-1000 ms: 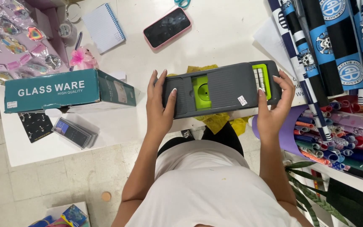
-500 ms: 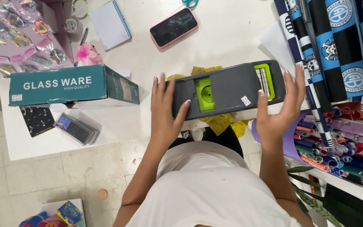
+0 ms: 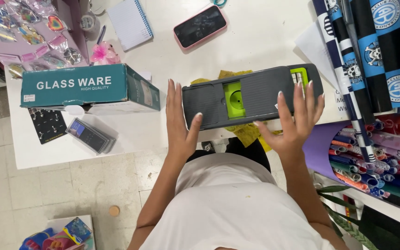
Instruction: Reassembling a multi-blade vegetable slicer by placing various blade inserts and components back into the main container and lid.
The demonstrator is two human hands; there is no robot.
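A long grey slicer board (image 3: pixel 260 90) with a bright green insert (image 3: pixel 234 98) lies across the white table's (image 3: pixel 255 41) near edge, on top of a crumpled yellow cloth (image 3: pixel 248 133). My left hand (image 3: pixel 178 121) presses against the board's left end, fingers straight and thumb on its near edge. My right hand (image 3: pixel 296 118) lies spread over the right part of the board, fingers apart on the top face, thumb at the near edge. A small green grid sits at the board's far right end.
A teal cardboard box (image 3: pixel 84 85) lies left of the board. A pink-cased phone (image 3: pixel 200 26) and a spiral notebook (image 3: pixel 129 21) lie further back. Striped wrapping-paper rolls (image 3: pixel 371 51) and thin coloured rolls (image 3: pixel 371 159) crowd the right. A clear case (image 3: pixel 90 135) sits front left.
My right hand has left the board's right end and now lies spread on its top. The left hand has slid slightly along the left end. The board has barely moved.
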